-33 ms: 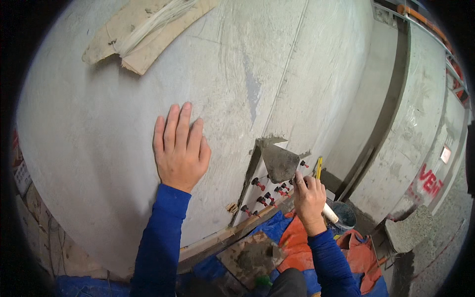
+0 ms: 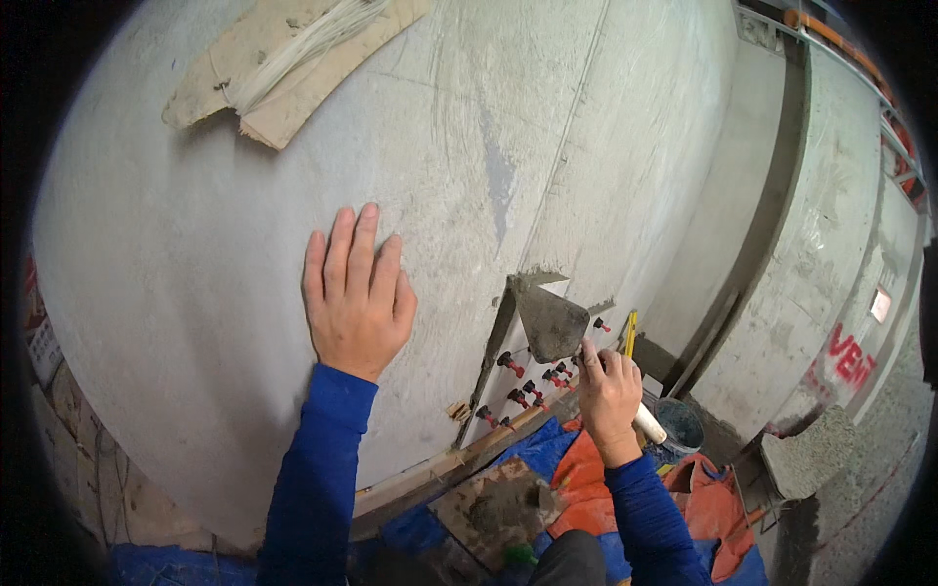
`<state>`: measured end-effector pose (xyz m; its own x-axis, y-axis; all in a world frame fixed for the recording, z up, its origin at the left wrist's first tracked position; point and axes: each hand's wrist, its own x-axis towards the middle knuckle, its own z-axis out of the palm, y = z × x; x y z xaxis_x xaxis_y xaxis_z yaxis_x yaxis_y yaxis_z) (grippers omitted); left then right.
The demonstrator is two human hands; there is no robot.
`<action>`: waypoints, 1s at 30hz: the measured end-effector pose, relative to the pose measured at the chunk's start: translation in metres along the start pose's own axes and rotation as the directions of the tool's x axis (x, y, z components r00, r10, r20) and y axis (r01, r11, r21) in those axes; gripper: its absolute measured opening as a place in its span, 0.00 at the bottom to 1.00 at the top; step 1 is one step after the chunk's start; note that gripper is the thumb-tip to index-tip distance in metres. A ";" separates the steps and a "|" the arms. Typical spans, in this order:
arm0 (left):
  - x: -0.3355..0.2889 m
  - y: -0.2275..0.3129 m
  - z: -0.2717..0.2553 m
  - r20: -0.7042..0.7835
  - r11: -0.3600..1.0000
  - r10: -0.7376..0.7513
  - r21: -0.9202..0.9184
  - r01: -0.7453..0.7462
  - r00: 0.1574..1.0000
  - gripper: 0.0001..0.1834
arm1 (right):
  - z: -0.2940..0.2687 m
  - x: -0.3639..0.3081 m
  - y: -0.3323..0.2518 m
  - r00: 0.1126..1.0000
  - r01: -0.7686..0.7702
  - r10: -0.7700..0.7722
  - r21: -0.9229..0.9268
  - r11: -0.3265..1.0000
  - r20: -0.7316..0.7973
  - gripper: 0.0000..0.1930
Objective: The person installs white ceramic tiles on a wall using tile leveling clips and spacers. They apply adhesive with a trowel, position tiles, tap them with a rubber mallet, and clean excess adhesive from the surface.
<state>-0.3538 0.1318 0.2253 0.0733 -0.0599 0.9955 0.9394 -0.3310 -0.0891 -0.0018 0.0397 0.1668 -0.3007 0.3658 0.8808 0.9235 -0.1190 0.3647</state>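
"Your count?"

"On my remote feed: left hand (image 2: 358, 305), one; right hand (image 2: 611, 402), one; trowel (image 2: 553, 327), one; bucket (image 2: 696, 420), one; yellow bar (image 2: 630, 334), one."

"And red-and-black clips (image 2: 510, 364)?"

"At least seven (they crowd together, so I can't fix the total from here)."

Red paint (image 2: 850, 355) marks the grey wall (image 2: 826, 205) at right; blue sheeting (image 2: 176, 566) lies lower left.

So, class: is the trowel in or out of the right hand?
In: the right hand grips the trowel; its blade shows above, its white handle end below.

Building site: trowel (image 2: 554, 327), bare wall (image 2: 440, 186)
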 end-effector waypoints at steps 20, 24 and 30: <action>-0.001 -0.003 0.003 0.004 0.999 0.021 0.027 -0.021 1.000 0.22 | -0.029 -0.031 -0.042 0.953 -0.261 0.220 0.190 0.947 0.211 0.24; -0.001 -0.002 0.002 -0.010 0.999 0.005 0.045 -0.004 1.000 0.18 | -0.029 -0.029 -0.063 0.843 -0.526 0.244 0.636 0.564 0.480 0.19; 0.000 -0.003 0.002 0.006 1.000 0.020 0.000 -0.020 1.000 0.21 | -0.003 -0.025 -0.133 0.607 -0.618 0.186 0.606 -0.501 0.773 0.22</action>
<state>-0.3564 0.1344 0.2255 0.0944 -0.0606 0.9937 0.9377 -0.3297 -0.1092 -0.1178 0.0433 0.0972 0.1731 0.9132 0.3690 -0.1329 0.3929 -0.9099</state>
